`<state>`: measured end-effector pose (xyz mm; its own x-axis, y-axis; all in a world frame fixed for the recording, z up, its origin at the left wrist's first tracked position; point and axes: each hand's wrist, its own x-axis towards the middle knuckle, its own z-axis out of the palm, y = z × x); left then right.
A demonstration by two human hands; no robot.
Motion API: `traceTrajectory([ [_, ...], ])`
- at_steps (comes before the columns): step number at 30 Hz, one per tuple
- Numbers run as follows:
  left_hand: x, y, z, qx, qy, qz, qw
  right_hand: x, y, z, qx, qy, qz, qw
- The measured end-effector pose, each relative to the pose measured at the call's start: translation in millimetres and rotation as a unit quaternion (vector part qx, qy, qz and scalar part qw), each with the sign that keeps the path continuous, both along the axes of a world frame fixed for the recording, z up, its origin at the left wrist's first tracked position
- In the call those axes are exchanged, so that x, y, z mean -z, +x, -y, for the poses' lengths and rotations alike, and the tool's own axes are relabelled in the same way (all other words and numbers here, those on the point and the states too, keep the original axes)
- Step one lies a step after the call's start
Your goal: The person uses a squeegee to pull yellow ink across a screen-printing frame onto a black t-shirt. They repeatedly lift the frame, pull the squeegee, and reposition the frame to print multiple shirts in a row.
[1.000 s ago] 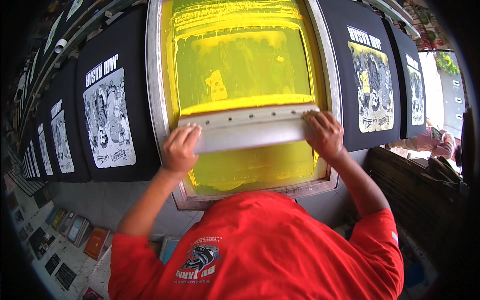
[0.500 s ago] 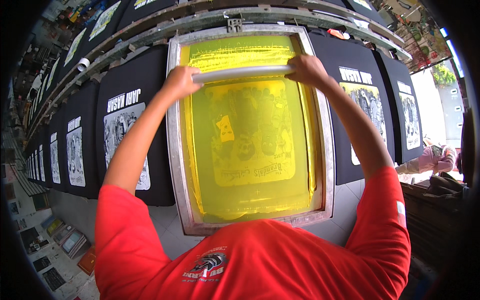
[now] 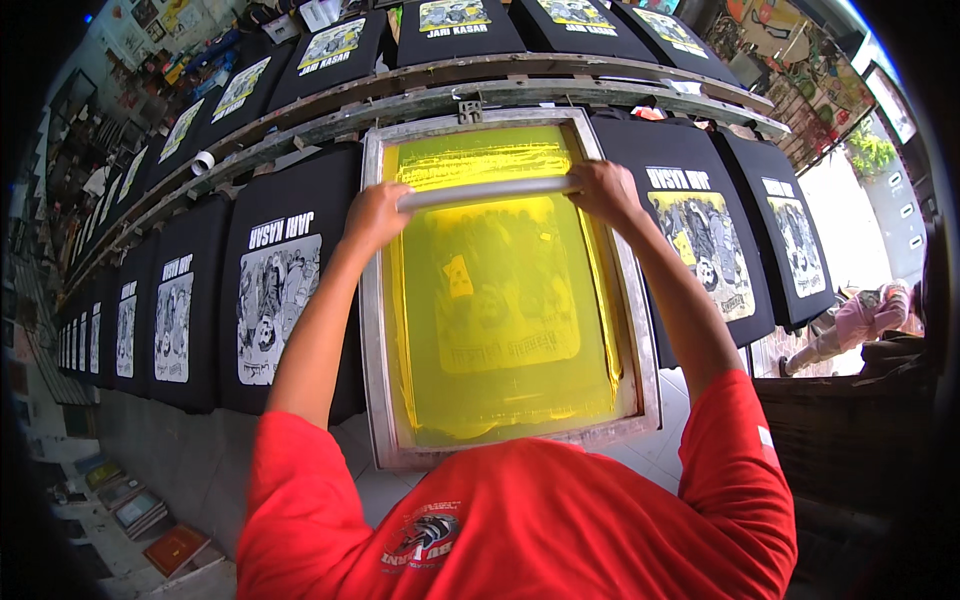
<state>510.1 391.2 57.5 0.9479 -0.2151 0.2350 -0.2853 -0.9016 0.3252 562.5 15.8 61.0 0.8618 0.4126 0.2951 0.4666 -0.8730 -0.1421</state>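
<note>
As the left hand (image 3: 377, 215) and right hand (image 3: 608, 192) clasp opposite ends of the squeegee (image 3: 490, 192), spanning the framed screen (image 3: 510, 410) just nearside of streaky yellow ink (image 3: 500, 163), an inking stroke seems underway, likely calling next for even pressure.

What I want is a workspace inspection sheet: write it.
Surface: black printed fabric panels left and right.
Things: rectangular yellow-inked mesh screen in a grey metal frame; long silver-grey squeegee across its upper part.
Clutter: white cylindrical roll by the weathered rail; reddish flat book-like object, lower left.
Hands: left hand and right hand grip opposite squeegee ends.
Cables: nothing seen.
Surroundings: person in pink at far right.
</note>
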Motion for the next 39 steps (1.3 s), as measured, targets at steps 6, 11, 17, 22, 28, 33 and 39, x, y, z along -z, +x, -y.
traceTrajectory([
  [6,0,-154,26,0.02,0.0,0.032,0.999,17,-141,33,-0.035,0.057,0.033,0.997],
  [11,22,-295,52,0.039,-0.019,0.001,0.999,34,-285,54,-0.028,0.063,0.019,0.997],
  [17,62,-372,67,0.03,-0.018,-0.006,0.999,71,-367,64,-0.024,0.057,0.024,0.998],
  [22,68,-389,73,0.035,-0.008,-0.049,0.998,82,-388,65,-0.013,0.074,-0.03,0.997],
  [28,74,-399,69,0.029,-0.061,0.015,0.998,77,-398,79,0.004,0.157,-0.066,0.985],
  [33,107,-391,19,-0.353,-0.166,0.016,0.921,115,-363,129,0.271,0.281,-0.044,0.92],
  [39,123,-371,1,-0.395,-0.298,-0.174,0.851,152,-332,150,0.341,0.348,-0.316,0.814],
])
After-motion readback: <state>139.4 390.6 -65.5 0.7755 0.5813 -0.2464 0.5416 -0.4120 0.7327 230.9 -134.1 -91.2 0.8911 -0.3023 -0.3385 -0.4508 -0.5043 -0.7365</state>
